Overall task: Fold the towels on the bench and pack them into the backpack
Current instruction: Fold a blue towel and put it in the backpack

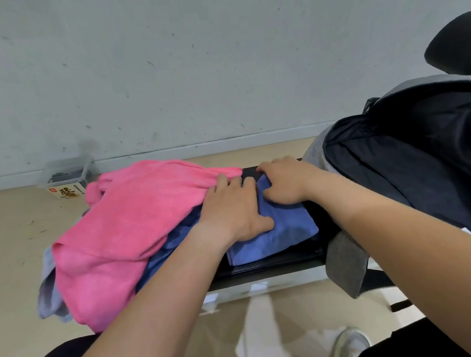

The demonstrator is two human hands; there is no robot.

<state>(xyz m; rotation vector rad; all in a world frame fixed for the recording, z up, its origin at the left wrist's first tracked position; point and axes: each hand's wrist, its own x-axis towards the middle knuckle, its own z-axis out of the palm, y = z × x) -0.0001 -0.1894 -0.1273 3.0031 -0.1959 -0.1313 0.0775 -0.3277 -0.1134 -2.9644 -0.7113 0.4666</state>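
A folded blue towel (285,231) lies on the black bench (271,263). My left hand (235,208) lies flat on its left part, fingers straight and spread. At the towel's far right corner my right hand (283,181) rests with curled fingers pinching the cloth. A crumpled pink towel (124,227) is heaped on the bench's left side, over a grey-lilac towel (48,293) that hangs off the edge. The grey backpack (422,161) stands open at the right end, its dark inside facing me.
A clear plastic box (64,172) and a small yellow carton (67,192) sit on the floor by the wall. A black chair headrest (461,43) rises behind the backpack. My shoe (349,345) is on the floor below the bench.
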